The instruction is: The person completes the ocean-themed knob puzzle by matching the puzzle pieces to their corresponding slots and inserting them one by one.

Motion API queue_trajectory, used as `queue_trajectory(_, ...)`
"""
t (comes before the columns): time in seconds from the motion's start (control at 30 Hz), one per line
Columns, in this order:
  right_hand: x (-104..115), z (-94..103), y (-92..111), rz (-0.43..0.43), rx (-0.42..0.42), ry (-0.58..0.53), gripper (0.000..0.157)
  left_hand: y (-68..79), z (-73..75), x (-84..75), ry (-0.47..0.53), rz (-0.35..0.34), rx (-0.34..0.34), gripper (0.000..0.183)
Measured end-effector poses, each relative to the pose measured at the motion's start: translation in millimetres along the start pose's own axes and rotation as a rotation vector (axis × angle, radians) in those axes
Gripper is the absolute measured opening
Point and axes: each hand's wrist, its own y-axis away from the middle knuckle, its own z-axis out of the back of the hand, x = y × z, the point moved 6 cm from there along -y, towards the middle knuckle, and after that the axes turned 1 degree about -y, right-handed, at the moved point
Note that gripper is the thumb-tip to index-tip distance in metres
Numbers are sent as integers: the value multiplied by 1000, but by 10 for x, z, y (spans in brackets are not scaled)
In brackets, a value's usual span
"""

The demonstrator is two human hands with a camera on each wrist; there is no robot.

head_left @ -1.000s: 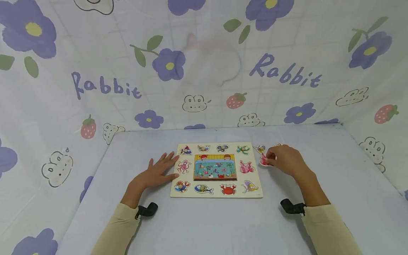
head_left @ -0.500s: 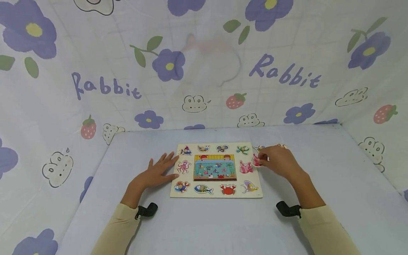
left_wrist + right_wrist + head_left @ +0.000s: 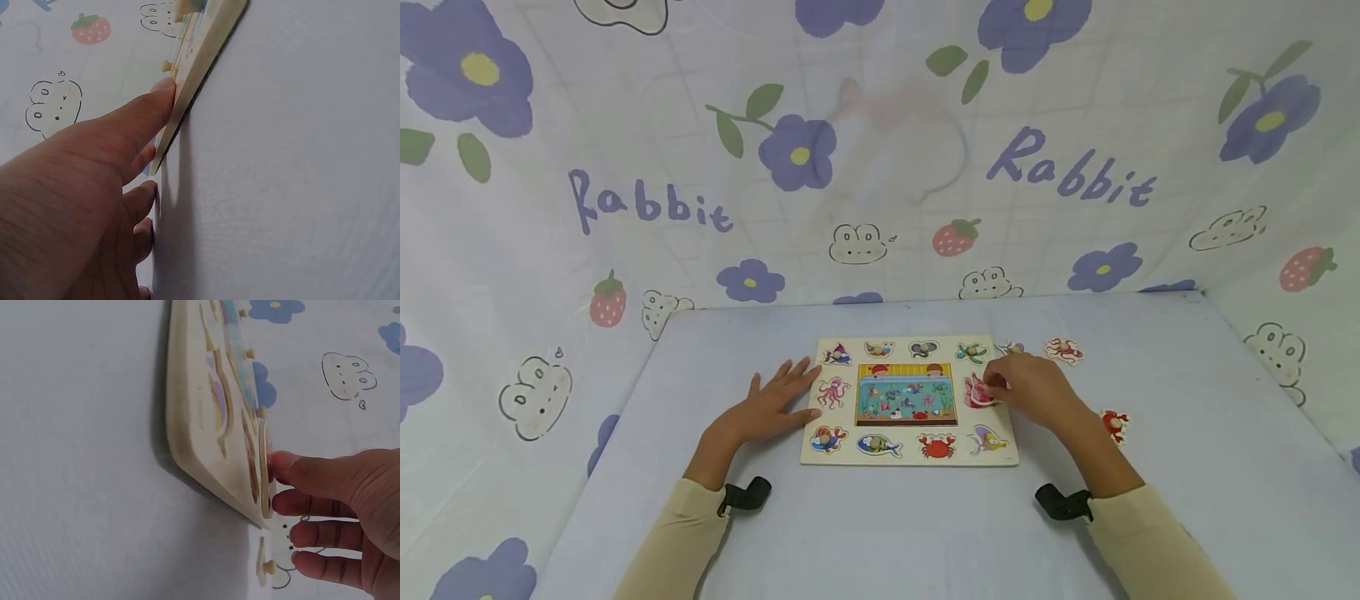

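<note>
A wooden peg puzzle board (image 3: 910, 457) with sea animals lies on the table. At its right side my right hand (image 3: 1037, 387) pinches a pink fish-shaped puzzle piece (image 3: 977, 392) over the pink printed recess. In the right wrist view the piece (image 3: 264, 472) stands on the board's surface side, with thumb and forefinger at its knob, and the other fingers are loosely bent. My left hand (image 3: 767, 408) lies with fingers spread at the board's left edge. In the left wrist view its thumb (image 3: 164, 94) touches the board's edge (image 3: 200, 69).
Loose on the table right of the board are an octopus piece (image 3: 1064, 350), a red crab piece (image 3: 1115, 423) and a partly hidden fish piece (image 3: 1009, 347). Several knobbed pieces, such as a blue fish (image 3: 878, 445), sit in the board. A patterned curtain (image 3: 880, 192) hangs behind.
My right hand has moved left with the pink fish piece, from beside the board to over its right side. The octopus and crab pieces have come into fuller view. My left hand stays put.
</note>
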Motion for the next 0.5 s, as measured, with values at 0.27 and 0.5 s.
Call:
queue_trajectory(0.27, 42, -36, -3, -4, -7, 12, 10, 16, 13, -33, 11, -3, 5, 79)
queue_trajectory(0.5, 42, -83, -23, -10, -2, 5, 12, 8, 4, -22, 3, -5, 4, 79)
